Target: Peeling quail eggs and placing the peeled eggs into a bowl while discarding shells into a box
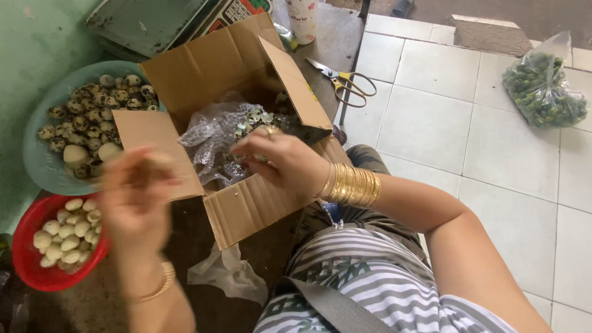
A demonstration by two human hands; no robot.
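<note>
Right hand: the right hand point(280, 161) is hanging over the open brown cardboard box point(246, 203), fingers pinched together on something small; what it is, I cannot tell.
Left hand: the left hand point(137, 197) is blurring above the round red plastic bowl of peeled pale eggs point(37, 274); its grip I cannot tell.
Speckled eggs: waiting in the round teal plastic basket point(37, 157).
Doing it well: shells are best dropped low onto the crumpled clear plastic liner point(213, 135).

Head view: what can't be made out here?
- Left hand: motion-blurred; whether its fingers hold anything cannot be told.
- Right hand: fingers curl over something small above the cardboard box; the hand hides it.
- Box contents: only crumpled plastic with shell bits shows; the flaps hide the rest.
- Teal bowl of speckled eggs: partly covered by a box flap.
- Red bowl: near side blocked by the left wrist.
</note>
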